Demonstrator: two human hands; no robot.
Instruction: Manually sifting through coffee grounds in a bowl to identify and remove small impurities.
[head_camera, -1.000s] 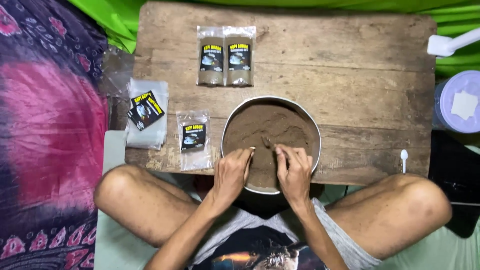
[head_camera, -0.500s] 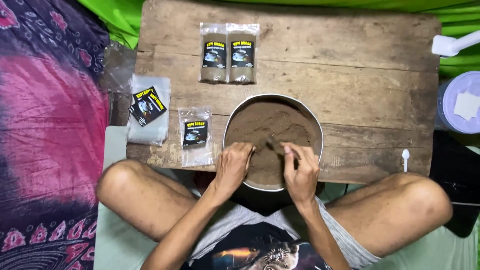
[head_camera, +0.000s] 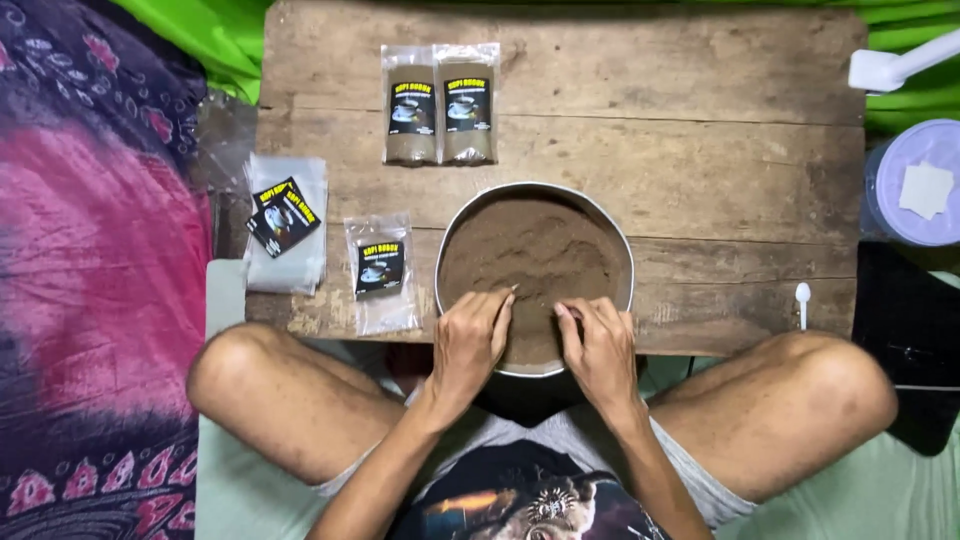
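A round metal bowl (head_camera: 622, 250) full of brown powder (head_camera: 535, 255) stands at the near edge of a low wooden table (head_camera: 720, 170). My left hand (head_camera: 470, 340) rests on the bowl's near rim with its fingertips in the powder. My right hand (head_camera: 600, 345) lies beside it on the rim, fingers curled, touching the powder. Whether either hand holds something small is hidden. An empty clear pouch with a black label (head_camera: 380, 272) lies just left of the bowl.
Two filled pouches (head_camera: 440, 105) lie at the table's far side. A stack of empty pouches with labels (head_camera: 287, 222) sits at the left edge. A small white spoon (head_camera: 802, 303) lies at the right edge; a lidded purple tub (head_camera: 910, 185) and white scoop (head_camera: 885, 68) stand beyond.
Both hands have drawn back toward me over the near rim; a slim tool seen by the right hand half a second ago is out of sight now.
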